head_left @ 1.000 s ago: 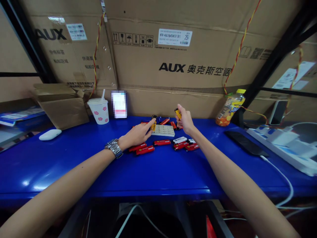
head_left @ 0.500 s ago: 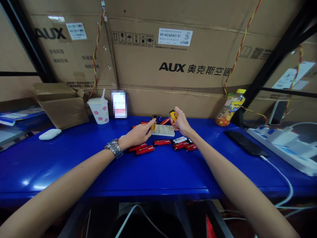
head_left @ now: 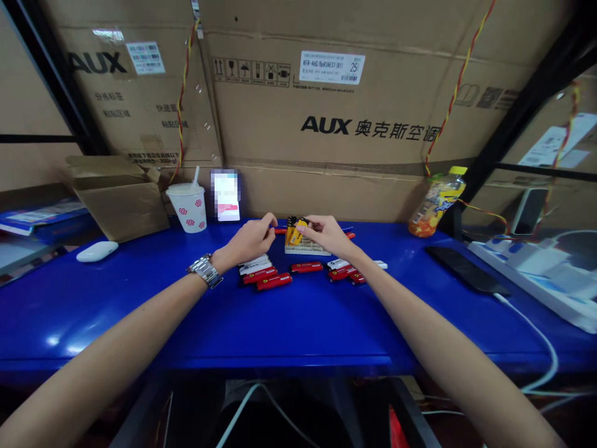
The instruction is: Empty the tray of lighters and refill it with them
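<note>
My right hand [head_left: 326,234] pinches a yellow lighter [head_left: 299,230] and holds it tilted over the left end of a cream grid tray [head_left: 305,249]. Another yellow lighter [head_left: 290,231] stands upright in the tray right beside it. My left hand [head_left: 249,239], a metal watch on its wrist, has its fingers pinched on a red lighter [head_left: 278,230] lying just left of the tray. Several red lighters [head_left: 273,282] and a white one [head_left: 254,264] lie on the blue table [head_left: 140,298] in front of the tray.
A paper cup with a straw [head_left: 187,207], an open cardboard box [head_left: 116,196] and a white mouse [head_left: 97,251] stand at the left. A drink bottle [head_left: 436,202], a black phone [head_left: 464,269] and a white power strip [head_left: 536,274] are at the right. Large cartons form the back wall.
My right hand has carried the yellow lighter left and down to the tray. My left hand has drawn back from the upright lighter and moved up-left to a red lighter.
</note>
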`<state>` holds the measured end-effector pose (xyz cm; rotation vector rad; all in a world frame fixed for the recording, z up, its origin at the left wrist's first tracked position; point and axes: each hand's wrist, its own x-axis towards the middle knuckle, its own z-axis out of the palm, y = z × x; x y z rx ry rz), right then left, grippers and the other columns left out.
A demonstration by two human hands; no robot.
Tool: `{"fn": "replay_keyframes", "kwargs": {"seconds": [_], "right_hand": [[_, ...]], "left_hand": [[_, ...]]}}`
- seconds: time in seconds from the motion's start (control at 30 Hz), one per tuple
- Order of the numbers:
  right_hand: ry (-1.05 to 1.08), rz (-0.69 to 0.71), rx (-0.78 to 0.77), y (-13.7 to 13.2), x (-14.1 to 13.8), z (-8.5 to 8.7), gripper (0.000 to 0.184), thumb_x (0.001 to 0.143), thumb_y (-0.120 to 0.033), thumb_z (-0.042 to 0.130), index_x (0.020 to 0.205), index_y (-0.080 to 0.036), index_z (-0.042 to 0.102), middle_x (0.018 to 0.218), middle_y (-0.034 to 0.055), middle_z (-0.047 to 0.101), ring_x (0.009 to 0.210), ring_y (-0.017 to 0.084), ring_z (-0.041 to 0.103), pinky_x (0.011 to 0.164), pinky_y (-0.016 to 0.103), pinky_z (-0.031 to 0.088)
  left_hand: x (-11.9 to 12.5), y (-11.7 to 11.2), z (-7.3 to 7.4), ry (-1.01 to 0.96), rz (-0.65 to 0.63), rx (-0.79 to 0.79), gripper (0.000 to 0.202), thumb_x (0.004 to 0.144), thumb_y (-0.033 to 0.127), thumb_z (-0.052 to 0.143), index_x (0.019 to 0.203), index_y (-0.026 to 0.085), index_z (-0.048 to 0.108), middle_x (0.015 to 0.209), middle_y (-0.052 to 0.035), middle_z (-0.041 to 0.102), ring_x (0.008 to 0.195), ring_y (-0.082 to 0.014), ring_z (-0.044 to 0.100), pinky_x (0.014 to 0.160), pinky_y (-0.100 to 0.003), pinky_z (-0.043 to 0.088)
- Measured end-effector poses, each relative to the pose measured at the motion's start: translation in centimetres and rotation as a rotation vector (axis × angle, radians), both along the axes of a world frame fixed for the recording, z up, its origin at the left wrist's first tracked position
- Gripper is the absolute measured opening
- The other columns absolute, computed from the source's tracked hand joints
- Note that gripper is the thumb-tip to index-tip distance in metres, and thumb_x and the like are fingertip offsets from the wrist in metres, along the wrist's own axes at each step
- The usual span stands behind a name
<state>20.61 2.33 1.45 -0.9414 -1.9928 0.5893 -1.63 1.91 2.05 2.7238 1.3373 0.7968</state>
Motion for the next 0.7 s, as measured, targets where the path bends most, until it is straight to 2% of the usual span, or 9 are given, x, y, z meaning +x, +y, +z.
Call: {"fn": "replay_keyframes", "kwargs": {"seconds": [0.13,0.27,0.53,0.7], "right_hand": [[-0.076,0.012,0.003,0.0,-0.5,-0.4,0.035,0.081,-0.046,0.060,0.088,-0.012,0.065,0.061,-0.0012,0.050,0.056,0.011,0.042,0.053,0.026,0.033],[-0.062,0.008,-0.023,0.4,-0.6,-1.0,0.042,0.079,-0.043,0.063,0.103,-0.009,0.064,0.064,0.0001,0.055,0.056,0.011,0.047,0.055,0.027,0.037],[-0.081,0.018,-0.039,0.2,-0.7,-1.2,0.033,0.083,-0.039,0.059,0.102,-0.012,0.063,0.067,0.0001,0.057,0.059,0.012,0.050,0.058,0.028,0.041],[-0.246,-0.028,0.032,-0.1,-0.7,-0.5,0.024,0.086,-0.036,0.055,0.092,-0.015,0.063,0.064,-0.0004,0.057,0.057,0.011,0.049,0.058,0.027,0.036]], "left_hand": [[-1.2,0.0,1.2,0.159,-0.029,-0.118,0.016,0.082,0.021,0.045,0.085,0.014,0.059,0.067,-0.0047,0.061,0.055,-0.0128,0.049,0.054,-0.028,0.031],[-2.3,0.3,1.9,0.324,0.019,-0.257,0.017,0.077,0.025,0.048,0.081,0.015,0.061,0.068,-0.0060,0.062,0.055,-0.0132,0.048,0.053,-0.027,0.031],[-4.3,1.1,2.3,0.438,0.112,-0.441,0.026,0.072,0.042,0.052,0.079,0.017,0.057,0.081,-0.0101,0.067,0.062,-0.0177,0.055,0.055,-0.028,0.035],[-4.2,0.6,2.9,0.471,0.092,-0.545,0.025,0.068,0.040,0.053,0.079,0.018,0.059,0.083,-0.0092,0.067,0.066,-0.0190,0.056,0.056,-0.029,0.036]]}}
